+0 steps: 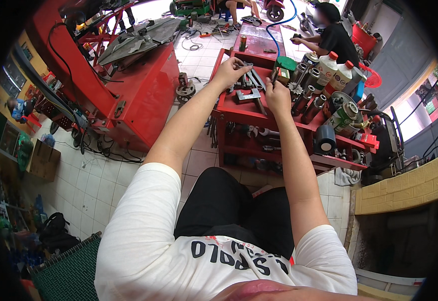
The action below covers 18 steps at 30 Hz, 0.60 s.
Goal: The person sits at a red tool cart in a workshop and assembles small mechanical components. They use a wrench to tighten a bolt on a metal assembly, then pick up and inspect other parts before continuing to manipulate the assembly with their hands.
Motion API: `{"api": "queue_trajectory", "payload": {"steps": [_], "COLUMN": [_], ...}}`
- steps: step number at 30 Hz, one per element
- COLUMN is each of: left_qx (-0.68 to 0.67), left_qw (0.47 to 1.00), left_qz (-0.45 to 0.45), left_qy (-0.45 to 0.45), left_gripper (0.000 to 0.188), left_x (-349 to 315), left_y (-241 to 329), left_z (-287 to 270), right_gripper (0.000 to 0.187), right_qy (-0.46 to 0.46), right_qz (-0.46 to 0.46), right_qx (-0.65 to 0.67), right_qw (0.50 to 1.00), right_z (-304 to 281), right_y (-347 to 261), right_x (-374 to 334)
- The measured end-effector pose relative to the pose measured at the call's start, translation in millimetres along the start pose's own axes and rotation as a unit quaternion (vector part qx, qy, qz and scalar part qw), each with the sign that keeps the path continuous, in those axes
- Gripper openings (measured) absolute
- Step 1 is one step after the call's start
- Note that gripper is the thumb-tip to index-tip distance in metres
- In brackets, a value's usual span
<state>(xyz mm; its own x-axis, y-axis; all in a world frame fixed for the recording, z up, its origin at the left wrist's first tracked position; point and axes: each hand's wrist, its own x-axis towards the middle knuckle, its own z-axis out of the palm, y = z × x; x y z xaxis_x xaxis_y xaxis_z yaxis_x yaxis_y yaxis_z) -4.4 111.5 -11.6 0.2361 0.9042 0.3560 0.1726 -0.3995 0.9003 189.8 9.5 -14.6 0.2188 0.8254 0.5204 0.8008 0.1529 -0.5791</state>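
A red tool cart (224, 103) stands in front of me, with metal hand tools in its top tray. My left hand (228, 74) reaches over the tray's left part, its fingers closed in a pinch by a grey metal piece (247, 65); what they grip is too small to make out. My right hand (278, 98) is wrapped round a slim dark tool (274, 75) that points up. Between the hands lie long grey wrenches (255, 79) and a tool with a wide metal head (249, 95), which looks like a hammer.
Spray cans (346, 111), white bottles with red caps (327, 62) and metal sockets (314, 108) crowd the cart's right side. More wrenches (266, 132) lie on its lower shelf. A red machine (138, 100) stands at left. Another person (336, 40) sits beyond the cart, near a blue hose (274, 37).
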Motion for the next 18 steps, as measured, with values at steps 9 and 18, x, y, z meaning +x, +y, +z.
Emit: {"api": "queue_trajectory", "payload": {"steps": [9, 18], "left_qx": [0.074, 0.101], "left_qw": [0.994, 0.989], "left_qz": [0.053, 0.07], "left_qy": [-0.053, -0.078], "left_gripper": [0.055, 0.045], "left_x": [0, 0], "left_y": [-4, -7], "left_z": [2, 5], "right_gripper": [0.059, 0.062], "right_qy": [-0.237, -0.232], "right_qz": [0.081, 0.097], "right_qx": [-0.132, -0.131], "right_qw": [0.959, 0.959], "right_z": [10, 22], "right_y": [13, 27], "right_x": [8, 8]}}
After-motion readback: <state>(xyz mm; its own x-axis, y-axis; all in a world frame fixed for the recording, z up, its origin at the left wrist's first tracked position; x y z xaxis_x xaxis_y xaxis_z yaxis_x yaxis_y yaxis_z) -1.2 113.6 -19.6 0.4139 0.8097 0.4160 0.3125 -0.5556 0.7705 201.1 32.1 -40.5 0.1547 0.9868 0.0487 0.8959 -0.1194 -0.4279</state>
